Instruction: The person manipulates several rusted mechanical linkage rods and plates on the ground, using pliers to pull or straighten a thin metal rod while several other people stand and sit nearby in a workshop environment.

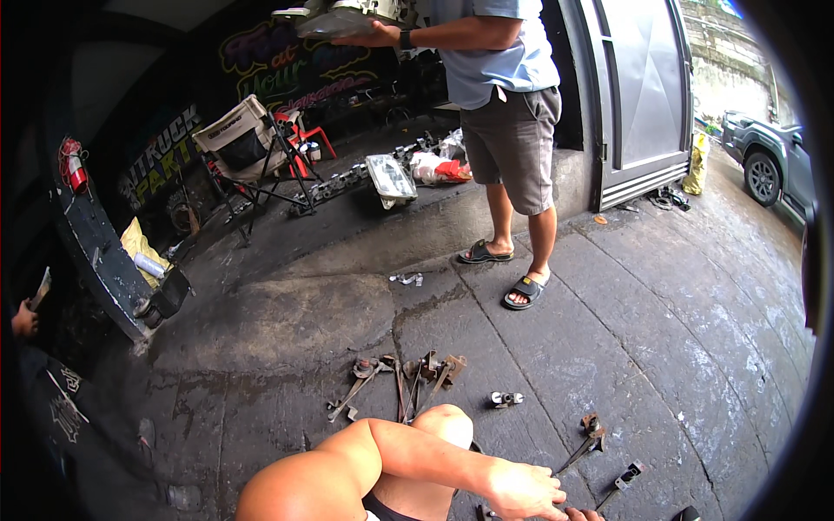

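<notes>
My left hand (526, 491) reaches across from the lower left, its fingers bent and close together near the bottom edge. Against its fingertips are the fingers of my right hand (584, 515), mostly cut off by the frame. Whatever the two hands hold between them is hidden. Just beyond my left fingers lies a thin metal rod with a rusty bracket (592, 427). Beside my right fingers, a second rod ends in a dark bracket (628, 476); I cannot tell whether it is touched. A small metal clamp-like part (506, 399) lies farther off.
Several rusty rods and brackets (426, 378) lie beyond my knee (445, 424). A person in sandals (512, 113) stands ahead, carrying a clear-lensed lamp housing (334, 23). A headlight (390, 178), a folding chair (239, 139) and a parked vehicle (764, 156) are farther back. Another person's hand (24, 321) shows at left.
</notes>
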Tool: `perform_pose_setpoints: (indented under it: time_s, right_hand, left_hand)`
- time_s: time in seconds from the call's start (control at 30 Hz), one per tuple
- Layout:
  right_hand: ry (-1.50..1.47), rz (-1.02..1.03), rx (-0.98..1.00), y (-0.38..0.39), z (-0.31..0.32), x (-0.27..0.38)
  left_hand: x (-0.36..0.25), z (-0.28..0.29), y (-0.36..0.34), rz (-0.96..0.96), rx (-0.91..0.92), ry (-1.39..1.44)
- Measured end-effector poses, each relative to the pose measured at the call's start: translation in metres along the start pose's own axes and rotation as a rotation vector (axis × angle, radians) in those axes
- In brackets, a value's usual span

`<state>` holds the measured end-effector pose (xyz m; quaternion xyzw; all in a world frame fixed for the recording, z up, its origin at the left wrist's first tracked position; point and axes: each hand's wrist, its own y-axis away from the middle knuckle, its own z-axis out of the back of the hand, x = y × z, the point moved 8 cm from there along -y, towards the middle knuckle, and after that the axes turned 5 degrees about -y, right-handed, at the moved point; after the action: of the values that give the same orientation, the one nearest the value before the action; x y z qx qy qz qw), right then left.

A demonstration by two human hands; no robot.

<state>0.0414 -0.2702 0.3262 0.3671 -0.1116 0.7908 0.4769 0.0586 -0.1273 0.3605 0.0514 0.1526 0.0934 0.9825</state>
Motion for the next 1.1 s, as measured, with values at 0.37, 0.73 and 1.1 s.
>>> perform_pose_setpoints:
  time_s: [0.37,0.73,1.1]
  right_hand:
    - [-0.049,-0.012,-0.015,0.001,-0.007,-0.009]
    - [-0.030,-0.014,0.003,0.003,-0.002,-0.001]
    - [0.015,0.131,-0.110,-0.026,-0.009,0.008]
  left_hand:
    - [-0.003,0.004,0.000,0.015,-0.016,-0.036]
    - [0.001,-0.021,0.005,-0.010,-0.224,-0.148]
    - [0.008,0.017,0.009,0.033,-0.004,-0.031]
